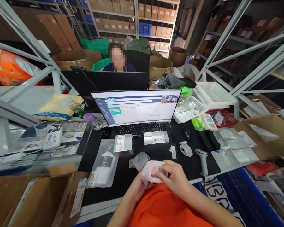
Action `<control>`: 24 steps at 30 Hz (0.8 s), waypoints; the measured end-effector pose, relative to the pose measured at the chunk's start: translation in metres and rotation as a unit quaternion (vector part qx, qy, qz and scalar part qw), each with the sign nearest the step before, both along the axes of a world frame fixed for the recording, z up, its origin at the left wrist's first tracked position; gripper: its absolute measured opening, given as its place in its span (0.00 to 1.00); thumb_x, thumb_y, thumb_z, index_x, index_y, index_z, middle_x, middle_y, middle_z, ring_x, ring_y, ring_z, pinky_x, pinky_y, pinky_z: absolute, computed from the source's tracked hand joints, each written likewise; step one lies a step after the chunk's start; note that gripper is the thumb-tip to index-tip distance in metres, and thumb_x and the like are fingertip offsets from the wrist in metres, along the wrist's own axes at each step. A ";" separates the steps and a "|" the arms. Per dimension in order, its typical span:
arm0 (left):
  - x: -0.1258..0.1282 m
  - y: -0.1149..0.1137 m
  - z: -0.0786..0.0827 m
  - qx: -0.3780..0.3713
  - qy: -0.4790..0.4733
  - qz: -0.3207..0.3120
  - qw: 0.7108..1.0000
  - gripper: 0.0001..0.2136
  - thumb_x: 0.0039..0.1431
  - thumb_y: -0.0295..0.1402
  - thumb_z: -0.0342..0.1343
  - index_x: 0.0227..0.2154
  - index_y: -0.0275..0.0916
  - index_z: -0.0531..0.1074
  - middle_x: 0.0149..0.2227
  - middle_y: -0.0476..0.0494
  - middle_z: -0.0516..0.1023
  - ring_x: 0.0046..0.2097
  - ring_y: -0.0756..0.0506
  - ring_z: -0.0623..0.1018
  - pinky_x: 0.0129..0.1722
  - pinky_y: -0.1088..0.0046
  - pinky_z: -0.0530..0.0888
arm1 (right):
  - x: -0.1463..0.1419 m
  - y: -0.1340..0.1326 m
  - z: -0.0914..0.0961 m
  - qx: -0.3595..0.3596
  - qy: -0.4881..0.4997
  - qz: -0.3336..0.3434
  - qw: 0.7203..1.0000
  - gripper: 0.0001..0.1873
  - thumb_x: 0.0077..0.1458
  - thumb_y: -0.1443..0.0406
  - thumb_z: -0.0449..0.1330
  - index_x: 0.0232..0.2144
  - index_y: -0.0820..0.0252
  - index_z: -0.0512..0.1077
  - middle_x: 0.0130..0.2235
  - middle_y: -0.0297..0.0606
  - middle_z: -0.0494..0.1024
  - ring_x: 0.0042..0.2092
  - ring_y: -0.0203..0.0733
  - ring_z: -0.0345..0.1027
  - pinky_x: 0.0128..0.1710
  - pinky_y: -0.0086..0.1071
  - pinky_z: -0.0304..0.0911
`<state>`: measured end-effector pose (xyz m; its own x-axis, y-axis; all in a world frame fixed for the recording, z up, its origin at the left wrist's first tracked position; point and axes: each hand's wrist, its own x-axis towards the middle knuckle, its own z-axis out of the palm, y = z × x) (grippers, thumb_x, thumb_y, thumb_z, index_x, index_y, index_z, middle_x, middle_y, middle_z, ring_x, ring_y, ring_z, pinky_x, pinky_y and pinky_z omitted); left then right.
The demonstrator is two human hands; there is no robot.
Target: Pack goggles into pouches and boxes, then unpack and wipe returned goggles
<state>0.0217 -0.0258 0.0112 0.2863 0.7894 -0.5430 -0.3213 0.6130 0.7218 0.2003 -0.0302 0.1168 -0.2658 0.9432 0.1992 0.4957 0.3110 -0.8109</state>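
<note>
Close to my chest, both hands hold a small white pouch (148,171). My left hand (137,188) cups it from below with curled fingers. My right hand (174,179) pinches its right end, where something small and clear sits between the fingertips. Just beyond the hands, on the black desk mat (123,176), lie a crumpled grey wrapper (138,160), a white plastic bag with lettering (103,165) and two small grey boxes (156,137).
A monitor (136,107) and keyboard (142,128) stand ahead, a barcode scanner (203,160) lies at the right. A person sits behind the monitor. Open cardboard boxes (38,195) flank me; white baskets (213,94), packets and shelving surround the desk.
</note>
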 end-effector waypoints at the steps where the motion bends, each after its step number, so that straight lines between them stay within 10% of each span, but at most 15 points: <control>1: 0.001 0.000 0.000 -0.010 -0.006 -0.001 1.000 0.25 0.50 0.54 0.62 0.39 0.35 0.80 0.33 0.38 0.82 0.29 0.44 0.79 0.29 0.69 0.74 | -0.001 0.000 0.001 0.001 -0.004 0.000 1.000 0.09 0.60 0.62 0.61 0.34 0.56 0.82 0.31 0.37 0.77 0.33 0.38 0.71 0.32 0.28 0.63; 16: -0.007 0.002 -0.016 -0.027 0.000 0.053 0.998 0.18 0.49 0.46 0.67 0.34 0.36 0.75 0.31 0.45 0.79 0.28 0.51 0.76 0.28 0.77 0.72 | 0.073 0.004 -0.019 -0.073 -0.041 -0.030 0.996 0.15 0.60 0.62 0.59 0.23 0.60 0.77 0.26 0.34 0.72 0.28 0.37 0.65 0.28 0.28 0.59; 24: 0.008 0.004 -0.014 -0.037 0.020 0.031 0.999 0.26 0.42 0.54 0.69 0.33 0.35 0.77 0.28 0.44 0.79 0.28 0.47 0.77 0.27 0.72 0.74 | 0.089 -0.014 -0.046 -0.157 0.099 0.007 0.983 0.15 0.61 0.59 0.58 0.29 0.59 0.81 0.41 0.45 0.80 0.43 0.47 0.74 0.43 0.37 0.70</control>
<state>0.0298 -0.0216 -0.0029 0.2149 0.7619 -0.6110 -0.3333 0.6453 0.6874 0.2889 -0.0444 0.0709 -0.2647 0.9629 -0.0528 0.3157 0.0348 -0.9482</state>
